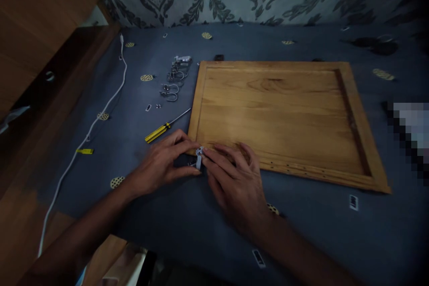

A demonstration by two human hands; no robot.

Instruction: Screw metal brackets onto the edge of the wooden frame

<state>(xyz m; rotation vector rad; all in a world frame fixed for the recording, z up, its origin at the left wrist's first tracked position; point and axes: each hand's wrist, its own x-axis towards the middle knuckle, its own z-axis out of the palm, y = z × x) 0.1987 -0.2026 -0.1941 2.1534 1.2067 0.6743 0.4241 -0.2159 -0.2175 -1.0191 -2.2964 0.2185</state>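
My left hand [161, 161] pinches a small silvery metal bracket [199, 161] between thumb and forefinger at the near left corner of a framed wooden panel [275, 116]. Closed in from the other side, my right hand [237, 183] has its fingertips on the bracket, while its outer fingers lie over the panel's near edge. Small dark holes run along that edge. How the bracket meets the wood is partly hidden by my fingers. Left of the panel lies a screwdriver [158, 132] with a yellow and black handle, its tip near the wood.
Several curved metal brackets [172, 89] lie in a row beyond the screwdriver, with tiny screws [158, 106] close by. A white cable [115, 94] with a yellow tag [85, 151] crosses the patterned blue cloth [134, 214]. Dark sunglasses [372, 44] lie at the far right.
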